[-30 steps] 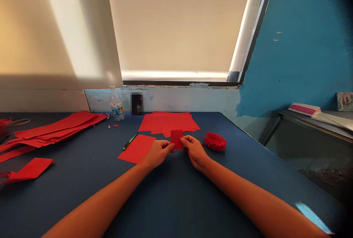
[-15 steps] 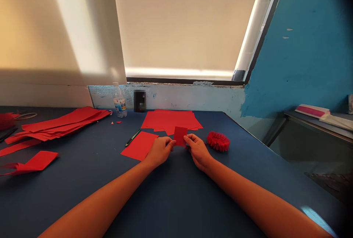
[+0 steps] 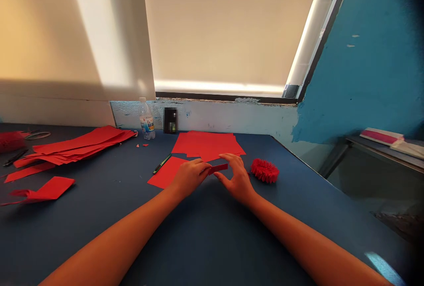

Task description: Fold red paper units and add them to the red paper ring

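A small piece of red paper (image 3: 218, 169) now looks like a narrow strip, either folded or tilted edge-on; I cannot tell which. My left hand (image 3: 190, 177) pinches its left end. My right hand (image 3: 236, 176) stands just beyond it with fingers spread, thumb and forefinger to either side of the right end, and does not grip it. A red paper sheet (image 3: 167, 172) lies partly under my left hand. Beyond both hands is a stack of red paper sheets (image 3: 207, 143). A pleated red paper rosette (image 3: 265, 171) sits to the right of my right hand.
On the dark blue table (image 3: 92, 219), a green-handled craft knife (image 3: 162, 163) lies left of my hands. Long red paper strips (image 3: 79, 142) pile up at left, with scissors (image 3: 38, 135) beyond. A plastic water bottle (image 3: 146, 120) stands against the wall.
The small red paper has gone from a flat upright rectangle to a narrow strip. My right hand has let go and opened. The view has shifted slightly.
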Action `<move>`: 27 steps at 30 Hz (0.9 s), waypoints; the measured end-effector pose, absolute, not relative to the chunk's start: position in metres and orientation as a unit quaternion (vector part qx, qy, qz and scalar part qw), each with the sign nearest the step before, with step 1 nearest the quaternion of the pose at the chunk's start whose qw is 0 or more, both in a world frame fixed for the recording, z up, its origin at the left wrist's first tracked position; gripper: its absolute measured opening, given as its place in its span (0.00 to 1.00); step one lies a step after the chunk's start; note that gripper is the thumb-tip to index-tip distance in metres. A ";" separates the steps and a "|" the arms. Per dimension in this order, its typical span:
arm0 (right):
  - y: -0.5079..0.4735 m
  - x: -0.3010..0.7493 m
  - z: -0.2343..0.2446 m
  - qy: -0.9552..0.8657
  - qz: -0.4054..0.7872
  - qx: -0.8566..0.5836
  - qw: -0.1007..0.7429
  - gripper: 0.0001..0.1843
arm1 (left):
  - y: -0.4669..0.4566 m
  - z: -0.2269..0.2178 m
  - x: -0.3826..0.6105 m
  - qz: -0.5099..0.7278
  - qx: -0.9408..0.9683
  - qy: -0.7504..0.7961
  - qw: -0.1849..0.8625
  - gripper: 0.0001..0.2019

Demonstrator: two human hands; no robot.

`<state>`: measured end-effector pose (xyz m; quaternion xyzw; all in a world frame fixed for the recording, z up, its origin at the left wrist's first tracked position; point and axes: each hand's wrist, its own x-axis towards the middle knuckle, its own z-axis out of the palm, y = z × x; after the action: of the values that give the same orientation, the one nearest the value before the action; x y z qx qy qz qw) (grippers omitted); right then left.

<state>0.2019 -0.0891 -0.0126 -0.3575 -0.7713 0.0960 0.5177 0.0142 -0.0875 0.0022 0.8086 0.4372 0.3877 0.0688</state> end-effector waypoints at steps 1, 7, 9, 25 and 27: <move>-0.091 0.202 -0.011 -0.798 0.043 -0.343 0.493 0.18 | -0.088 0.002 0.015 0.376 0.823 0.426 0.023 0.11; -0.094 0.201 -0.011 -0.806 -0.075 -0.377 0.450 0.03 | -0.090 -0.003 0.018 0.340 0.849 0.387 -0.121 0.13; -0.094 0.202 -0.011 -0.814 -0.075 -0.374 0.438 0.03 | -0.090 -0.004 0.018 0.335 0.850 0.382 -0.138 0.13; -0.133 0.212 0.052 -0.801 0.263 -0.335 0.421 0.05 | -0.161 0.085 0.006 0.286 0.825 0.471 0.125 0.08; -0.143 0.214 0.056 -0.793 0.346 -0.323 0.383 0.06 | -0.179 0.086 0.000 0.293 0.799 0.483 0.206 0.08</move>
<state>0.2141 -0.1429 0.0556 -0.3233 -0.7933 0.3458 0.3828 0.0005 -0.1793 0.0863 0.7990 0.4829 0.2934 0.2057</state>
